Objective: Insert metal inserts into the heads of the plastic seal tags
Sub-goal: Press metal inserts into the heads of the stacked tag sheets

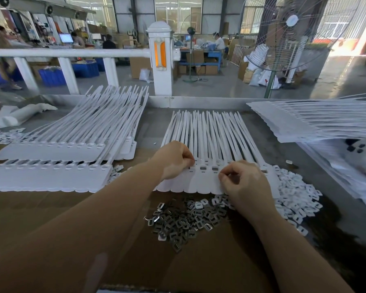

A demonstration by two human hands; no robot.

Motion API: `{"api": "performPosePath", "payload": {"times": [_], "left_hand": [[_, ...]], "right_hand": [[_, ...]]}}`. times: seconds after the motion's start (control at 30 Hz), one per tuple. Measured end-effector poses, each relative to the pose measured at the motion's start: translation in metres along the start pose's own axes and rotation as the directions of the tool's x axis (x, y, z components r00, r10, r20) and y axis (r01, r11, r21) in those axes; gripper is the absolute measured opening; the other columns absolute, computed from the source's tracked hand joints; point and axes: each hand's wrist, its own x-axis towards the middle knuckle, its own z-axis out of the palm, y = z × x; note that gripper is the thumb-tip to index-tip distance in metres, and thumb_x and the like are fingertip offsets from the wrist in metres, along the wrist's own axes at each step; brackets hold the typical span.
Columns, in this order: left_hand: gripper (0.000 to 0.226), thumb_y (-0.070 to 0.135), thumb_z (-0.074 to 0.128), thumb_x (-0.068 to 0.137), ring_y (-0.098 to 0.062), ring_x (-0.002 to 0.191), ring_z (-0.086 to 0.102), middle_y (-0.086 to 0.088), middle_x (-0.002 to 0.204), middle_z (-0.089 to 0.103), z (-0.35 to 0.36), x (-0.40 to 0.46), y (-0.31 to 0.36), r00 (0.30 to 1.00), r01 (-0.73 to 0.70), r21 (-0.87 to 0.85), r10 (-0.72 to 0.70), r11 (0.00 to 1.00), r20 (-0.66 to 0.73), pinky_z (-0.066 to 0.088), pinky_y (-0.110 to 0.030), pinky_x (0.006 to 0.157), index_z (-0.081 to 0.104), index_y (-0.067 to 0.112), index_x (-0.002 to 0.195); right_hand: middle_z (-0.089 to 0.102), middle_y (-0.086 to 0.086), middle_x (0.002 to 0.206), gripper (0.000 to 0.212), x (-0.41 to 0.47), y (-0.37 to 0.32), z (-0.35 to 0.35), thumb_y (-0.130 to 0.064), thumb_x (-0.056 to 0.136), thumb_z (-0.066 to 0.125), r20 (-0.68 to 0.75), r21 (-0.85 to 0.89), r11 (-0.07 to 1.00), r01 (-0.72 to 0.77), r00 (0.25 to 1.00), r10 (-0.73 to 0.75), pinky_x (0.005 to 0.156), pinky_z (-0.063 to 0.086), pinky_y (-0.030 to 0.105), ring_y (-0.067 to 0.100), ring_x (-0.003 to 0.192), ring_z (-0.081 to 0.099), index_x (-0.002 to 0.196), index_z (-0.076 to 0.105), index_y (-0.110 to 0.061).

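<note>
- Two hands work over one sheet of joined seal tags (203, 182) lying at the middle of the surface (40, 218), its straps fanning toward 12 o'clock.
- The left hand (173, 159) has its fingers curled, fingertips pinched down on a tag head at the sheet's 9 o'clock end; whether an insert sits under them I cannot tell.
- The right hand (244, 182) is also curled, thumb and forefinger pinched together over the heads toward 3 o'clock; what it pinches is too small to make out.
- Between the hands, a few heads show dark grey rectangles in their slots, which I judge to be inserts already seated; heads under the hands are hidden.
- A pile of metal inserts (184, 218) lies at 6 o'clock of the sheet, just beside the right wrist, so plenty remain.
- A heap of small white caps (294, 193) sits at 3 o'clock.
- More tag sheets (57, 161) are stacked at 9 o'clock, and another stack (315, 123) lies at 2 o'clock; their state is unclear, so the job looks only partly done.
</note>
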Motion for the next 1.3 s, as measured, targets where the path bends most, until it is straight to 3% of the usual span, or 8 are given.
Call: {"api": "performPosePath", "payload": {"times": [0.2, 0.4, 0.73, 0.93, 1.03, 1.17, 1.3], "left_hand": [[0.020, 0.015, 0.057, 0.092, -0.018, 0.092, 0.057, -0.007, 0.104, 0.066, -0.004, 0.002, 0.002, 1.000, 0.003, 0.043, -0.004, 0.999, 0.030, 0.043, -0.025, 0.080, 0.067, 0.005, 0.106], [0.018, 0.015, 0.061, 0.089, -0.021, 0.094, 0.062, -0.007, 0.101, 0.069, -0.006, 0.002, 0.002, 0.999, -0.033, 0.094, 0.030, 0.995, 0.039, 0.050, -0.032, 0.088, 0.071, 0.006, 0.102], [0.008, 0.014, 0.070, 0.082, -0.013, 0.078, 0.059, 0.002, 0.080, 0.063, -0.004, 0.003, 0.000, 0.999, -0.039, 0.117, 0.041, 0.992, -0.011, 0.048, -0.024, 0.075, 0.072, 0.011, 0.089], [0.006, 0.013, 0.067, 0.084, -0.015, 0.082, 0.057, 0.005, 0.081, 0.061, -0.001, 0.005, 0.003, 0.999, -0.037, 0.153, 0.039, 0.988, -0.008, 0.047, -0.025, 0.076, 0.071, 0.014, 0.089], [0.007, 0.014, 0.067, 0.084, -0.011, 0.081, 0.058, 0.011, 0.078, 0.060, -0.003, 0.001, -0.004, 0.998, -0.055, 0.060, 0.056, 0.997, -0.029, 0.045, -0.021, 0.074, 0.071, 0.014, 0.089], [0.014, 0.009, 0.065, 0.085, -0.009, 0.088, 0.062, 0.006, 0.089, 0.067, -0.009, -0.008, -0.012, 0.998, -0.052, -0.118, 0.047, 0.992, -0.046, 0.047, -0.014, 0.078, 0.073, 0.013, 0.096], [0.009, 0.014, 0.069, 0.082, 0.003, 0.077, 0.061, 0.015, 0.080, 0.067, -0.008, -0.023, -0.010, 0.992, -0.123, -0.084, 0.120, 0.989, -0.044, 0.045, -0.008, 0.072, 0.074, 0.022, 0.085]], "right_hand": [[0.061, -0.004, 0.084, 0.005, 0.000, 0.001, 0.000, -0.018, 0.084, 0.064, 0.006, -0.015, 1.000, 0.009, 1.000, -0.009, 0.074, 0.034, 0.018, 0.008, 0.085, 0.047, 0.083, 0.068, -0.014], [0.061, -0.005, 0.085, 0.004, 0.000, 0.002, 0.001, -0.018, 0.084, 0.064, 0.001, -0.023, 1.000, 0.015, 1.000, -0.015, 0.074, 0.032, 0.018, 0.007, 0.084, 0.045, 0.083, 0.067, -0.015], [0.062, -0.003, 0.084, 0.004, 0.000, 0.003, 0.002, -0.016, 0.083, 0.064, -0.004, -0.023, 0.999, 0.024, 1.000, -0.025, 0.072, 0.032, 0.018, 0.008, 0.083, 0.045, 0.082, 0.068, -0.014], [0.062, -0.003, 0.084, 0.005, 0.000, 0.002, 0.002, -0.017, 0.084, 0.064, 0.002, -0.031, 0.999, 0.027, 1.000, -0.027, 0.073, 0.033, 0.018, 0.008, 0.084, 0.046, 0.083, 0.068, -0.014], [0.060, -0.004, 0.084, 0.005, -0.001, 0.002, 0.001, -0.018, 0.084, 0.063, 0.010, -0.033, 0.999, 0.024, 1.000, -0.024, 0.072, 0.031, 0.017, 0.007, 0.084, 0.045, 0.083, 0.067, -0.014], [0.059, -0.005, 0.084, 0.005, 0.000, 0.003, 0.002, -0.018, 0.084, 0.063, 0.020, -0.025, 1.000, 0.008, 1.000, -0.007, 0.073, 0.030, 0.019, 0.009, 0.085, 0.045, 0.083, 0.067, -0.015], [0.059, -0.004, 0.082, 0.005, 0.000, 0.003, 0.002, -0.015, 0.083, 0.063, 0.013, -0.013, 1.000, 0.007, 1.000, -0.007, 0.073, 0.030, 0.019, 0.009, 0.084, 0.046, 0.081, 0.067, -0.014]]}}
